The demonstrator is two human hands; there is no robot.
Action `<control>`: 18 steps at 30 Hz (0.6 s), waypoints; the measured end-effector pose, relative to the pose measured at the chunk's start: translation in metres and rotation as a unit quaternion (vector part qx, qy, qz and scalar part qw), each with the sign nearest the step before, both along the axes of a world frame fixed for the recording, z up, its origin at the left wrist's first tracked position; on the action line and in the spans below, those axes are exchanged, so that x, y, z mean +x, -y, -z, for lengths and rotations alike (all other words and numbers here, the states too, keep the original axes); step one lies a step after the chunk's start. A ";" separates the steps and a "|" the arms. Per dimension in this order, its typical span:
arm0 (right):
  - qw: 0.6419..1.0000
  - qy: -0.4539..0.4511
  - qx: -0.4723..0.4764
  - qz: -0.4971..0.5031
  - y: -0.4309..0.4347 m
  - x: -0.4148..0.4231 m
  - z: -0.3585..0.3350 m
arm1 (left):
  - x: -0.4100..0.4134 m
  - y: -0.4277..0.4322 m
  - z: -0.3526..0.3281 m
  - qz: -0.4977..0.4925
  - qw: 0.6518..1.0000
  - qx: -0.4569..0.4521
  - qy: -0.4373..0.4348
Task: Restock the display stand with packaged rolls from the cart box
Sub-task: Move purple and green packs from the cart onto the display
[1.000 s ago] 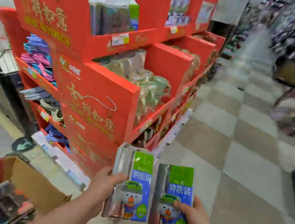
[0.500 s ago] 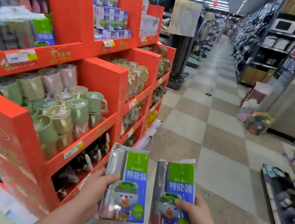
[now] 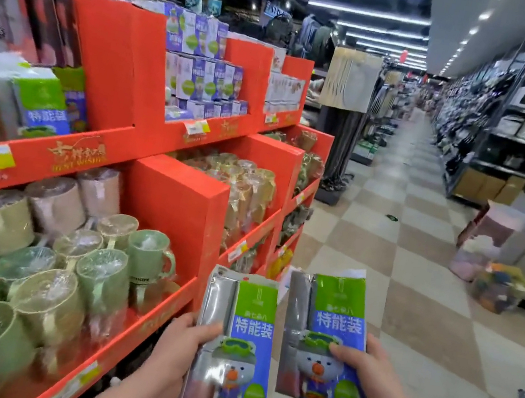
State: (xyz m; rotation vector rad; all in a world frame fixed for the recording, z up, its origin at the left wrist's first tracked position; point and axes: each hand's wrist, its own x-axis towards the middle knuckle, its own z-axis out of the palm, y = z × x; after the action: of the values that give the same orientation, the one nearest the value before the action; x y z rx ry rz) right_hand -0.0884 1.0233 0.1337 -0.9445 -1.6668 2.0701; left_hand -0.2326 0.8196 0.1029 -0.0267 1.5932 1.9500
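I hold two packs of rolls upright in front of me, each with a green and blue label and a cartoon bear. My left hand [image 3: 175,347] grips the left pack [image 3: 234,347] by its left edge. My right hand [image 3: 372,384] grips the right pack [image 3: 325,341] by its right edge, thumb on the front. The red display stand [image 3: 170,204] rises on my left. Matching packs [image 3: 39,100] stand on its upper left shelf. The cart box is out of view.
Wrapped green mugs [image 3: 95,275] fill the stand's lower shelf beside my left arm. Small blue and white boxes [image 3: 201,81] sit on the top tier. A checkered aisle floor [image 3: 381,246] runs ahead, with dark shelving [image 3: 508,135] along the right and bagged goods [image 3: 497,283] on the floor.
The view has swung up and right from the stand's end and the cardboard box to its long side. Both hands keep their packs, raised a little.
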 end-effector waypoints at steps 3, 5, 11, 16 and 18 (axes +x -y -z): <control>1.000 -0.019 0.012 -0.022 -0.018 -0.049 -0.013 | -0.042 -0.016 -0.013 -0.011 1.000 0.014 -0.021; 0.999 -0.031 0.017 -0.033 -0.026 -0.081 -0.021 | -0.065 -0.023 -0.024 -0.032 0.999 0.019 -0.030; 0.991 -0.072 0.012 -0.117 -0.037 -0.182 -0.047 | -0.122 -0.020 -0.051 -0.120 0.991 0.045 -0.034; 0.967 -0.141 0.021 -0.210 -0.035 -0.285 -0.072 | -0.169 -0.002 -0.072 -0.237 0.968 0.057 -0.054; 0.952 -0.159 0.013 -0.260 -0.029 -0.327 -0.083 | -0.182 0.007 -0.083 -0.283 0.955 0.076 -0.051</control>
State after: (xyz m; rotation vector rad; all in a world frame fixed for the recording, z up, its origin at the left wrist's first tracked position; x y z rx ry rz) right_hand -0.4152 1.0528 0.2169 -0.1377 -1.8929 2.3482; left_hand -0.4151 0.8125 0.1856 -0.3612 1.6157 2.5414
